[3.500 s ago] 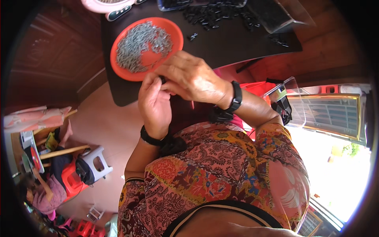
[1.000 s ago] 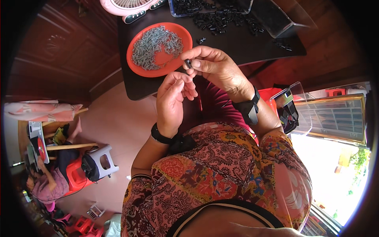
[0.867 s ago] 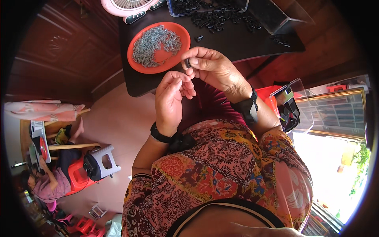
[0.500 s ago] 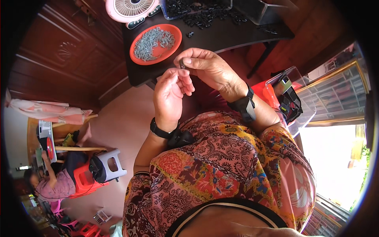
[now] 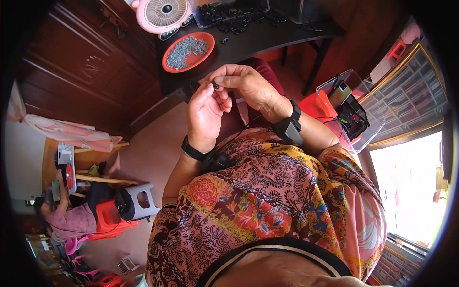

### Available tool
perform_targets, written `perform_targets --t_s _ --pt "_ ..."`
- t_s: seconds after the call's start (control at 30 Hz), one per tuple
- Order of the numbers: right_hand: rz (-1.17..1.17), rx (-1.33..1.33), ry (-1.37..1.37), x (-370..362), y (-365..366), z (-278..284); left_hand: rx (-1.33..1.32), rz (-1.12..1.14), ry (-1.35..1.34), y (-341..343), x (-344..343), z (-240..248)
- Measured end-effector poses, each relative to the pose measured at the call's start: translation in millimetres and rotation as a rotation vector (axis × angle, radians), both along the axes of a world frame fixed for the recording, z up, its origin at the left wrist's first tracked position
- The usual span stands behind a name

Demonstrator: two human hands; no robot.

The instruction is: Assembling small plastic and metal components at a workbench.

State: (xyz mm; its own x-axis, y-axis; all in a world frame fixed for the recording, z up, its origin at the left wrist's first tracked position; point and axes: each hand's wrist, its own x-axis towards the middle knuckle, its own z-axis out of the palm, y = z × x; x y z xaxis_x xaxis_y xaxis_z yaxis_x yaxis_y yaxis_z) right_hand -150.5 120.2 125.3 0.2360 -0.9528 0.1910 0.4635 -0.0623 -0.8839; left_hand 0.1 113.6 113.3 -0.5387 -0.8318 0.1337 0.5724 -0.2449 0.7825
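Note:
In front of my chest both hands meet at a small dark part (image 5: 215,85), mostly hidden by fingers. My right hand (image 5: 248,86) pinches it between thumb and forefinger. From below, my left hand (image 5: 204,117) closes thumb and fingertips against the same part, palm turned up, the other fingers curled. Just beyond them on the black table (image 5: 260,47) lies a red plate (image 5: 195,60) with a heap of small silvery screw-like pieces (image 5: 180,51). Small black parts (image 5: 236,25) are piled farther back, and a single black part (image 5: 224,40) lies beside the plate.
A pink fan (image 5: 166,10) stands behind the plate. At right, a clear bin (image 5: 375,129) holds a phone-like device (image 5: 340,93) and cables, by a red stool (image 5: 318,107). Far left, another person (image 5: 74,220) sits on a red stool near a grey stool (image 5: 141,201).
The view has shifted slightly, so the table sits a little differently. My hands stay together at the small dark part, now slightly lower, with the left fingertips closer around it.

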Motion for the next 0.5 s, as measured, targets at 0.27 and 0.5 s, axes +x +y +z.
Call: perform_targets --t_s 0.27,0.5 --pt "-0.082 -0.121 -0.03 -6.8 16.6 -5.0 -0.079 0.044 -0.092 2.5 -7.7 1.7" --pt "-0.12 -0.274 -0.072 -17.0 21.9 -14.9 -0.139 0.062 -0.127 -5.1 -20.8 6.0"
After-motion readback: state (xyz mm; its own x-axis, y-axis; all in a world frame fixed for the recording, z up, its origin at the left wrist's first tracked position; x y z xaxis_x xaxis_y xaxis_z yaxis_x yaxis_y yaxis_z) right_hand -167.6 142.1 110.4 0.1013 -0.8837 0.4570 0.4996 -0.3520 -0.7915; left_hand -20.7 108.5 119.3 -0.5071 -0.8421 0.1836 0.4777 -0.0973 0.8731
